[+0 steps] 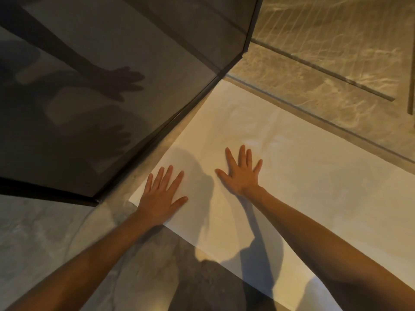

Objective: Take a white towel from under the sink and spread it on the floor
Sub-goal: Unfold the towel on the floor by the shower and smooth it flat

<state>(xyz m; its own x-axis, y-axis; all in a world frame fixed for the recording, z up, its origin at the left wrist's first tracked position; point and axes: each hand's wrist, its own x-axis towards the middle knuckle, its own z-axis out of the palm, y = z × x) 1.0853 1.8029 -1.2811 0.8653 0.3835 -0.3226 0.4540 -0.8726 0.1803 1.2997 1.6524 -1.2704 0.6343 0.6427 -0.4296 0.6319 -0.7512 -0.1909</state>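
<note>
The white towel (280, 176) lies flat and unfolded on the marble floor (56, 232), a long rectangle whose long axis runs diagonally through the view, from its far end near the foot of the dark glass panel (107, 90) at upper centre down toward the lower right, where it passes out of frame under the right forearm. Its far long edge runs just beside a raised stone threshold (314, 113), roughly parallel to it; its near long edge crosses the bare floor from the left hand toward the bottom right. One short end sits along the base of the glass panel with a narrow strip of floor between them. The left hand (160, 194) presses palm-down on the towel's near left corner, fingers spread wide and flat, gripping nothing. The right hand (241, 171) lies palm-down further in on the cloth, fingers likewise splayed, holding nothing. Both hands' shadows fall across the towel, and their reflections show dimly in the glass.
</note>
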